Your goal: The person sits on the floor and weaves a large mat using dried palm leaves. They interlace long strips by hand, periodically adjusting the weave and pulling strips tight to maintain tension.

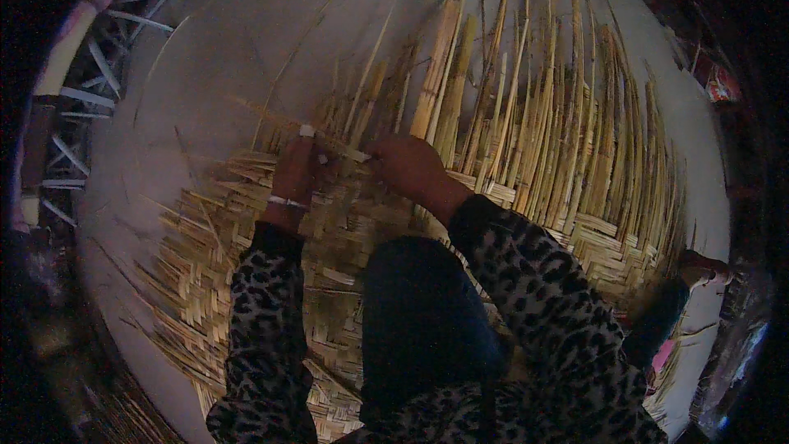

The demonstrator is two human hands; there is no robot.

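Note:
My left hand (296, 171) is closed around a thin pale strip of split cane or bamboo (343, 148). White wrapping shows on one of its fingers, and a light band circles the wrist. My right hand (403, 166) is closed at the strip's other end, its fingertips mostly hidden. Both hands are over the far edge of a woven mat (218, 279), made of flat straw-coloured strips in a diagonal pattern. Long unwoven strips (538, 107) stand out from the mat's far side, right of my hands. Shorter loose ends fringe its left side.
My bent knee (423, 304) in dark trousers presses over the mat's middle. My foot (703, 267) is at the right on the pale floor (222, 57). A metal lattice frame (90, 82) stands at the left. Thin sticks (123, 411) lie at the lower left.

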